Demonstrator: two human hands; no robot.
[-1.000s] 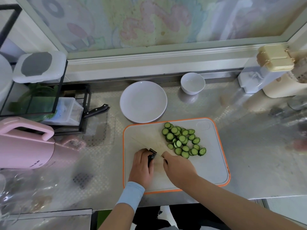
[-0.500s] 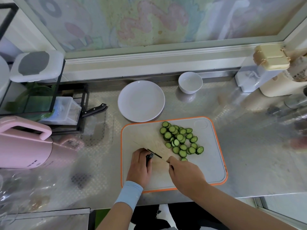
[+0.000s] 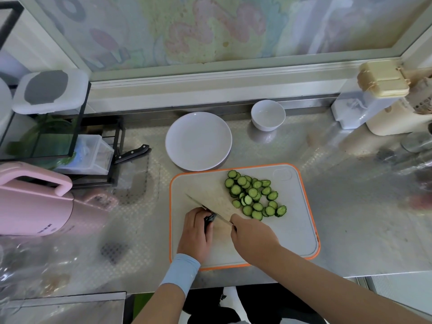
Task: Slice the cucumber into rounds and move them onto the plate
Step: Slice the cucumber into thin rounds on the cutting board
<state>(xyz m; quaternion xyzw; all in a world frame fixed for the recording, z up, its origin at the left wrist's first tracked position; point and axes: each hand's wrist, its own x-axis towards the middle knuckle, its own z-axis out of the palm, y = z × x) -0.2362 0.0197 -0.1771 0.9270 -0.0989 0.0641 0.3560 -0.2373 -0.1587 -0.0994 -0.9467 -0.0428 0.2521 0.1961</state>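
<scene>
Cucumber stub sits on the near left part of the cutting board; your left hand curls its fingers around it. Your right hand is clamped on the knife, blade against the stub. Cut rounds lie heaped farther on the board, the plate just beyond.

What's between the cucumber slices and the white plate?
Head view: only a bare strip of the orange-rimmed cutting board lies between the cucumber slices and the white plate.

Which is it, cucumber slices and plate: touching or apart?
Apart. Head view: cucumber slices lie on the cutting board; its orange rim runs between them and the white plate.
</scene>
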